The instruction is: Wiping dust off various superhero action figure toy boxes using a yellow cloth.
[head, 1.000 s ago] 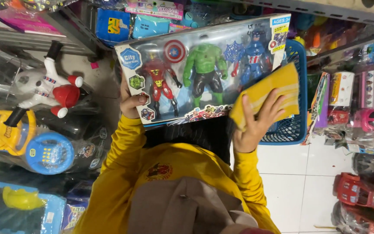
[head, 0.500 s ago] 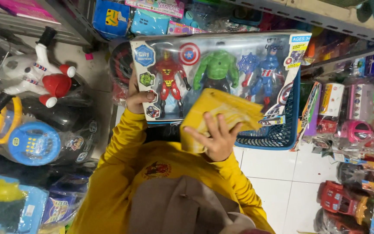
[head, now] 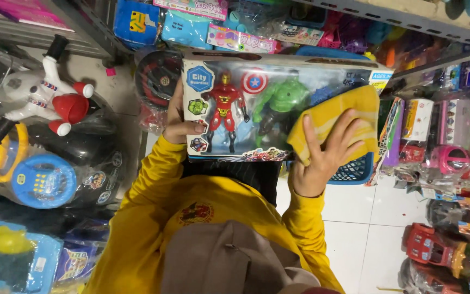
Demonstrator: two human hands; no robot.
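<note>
Against the toy box (head: 257, 109), right hand (head: 322, 158) presses a yellow cloth (head: 335, 117).

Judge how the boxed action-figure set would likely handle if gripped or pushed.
The toy box is probably light for its size: the left hand alone grips one end. Its clear glossy front looks thin, so it may flex or dent and feel slippery under the yellow cloth that the right hand presses on it.

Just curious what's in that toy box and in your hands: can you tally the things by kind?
Toy box: 1
Red figure: 1
Green figure: 1
Round shield: 1
Yellow cloth: 1
Total: 5; the cloth may hide more figures.
</note>
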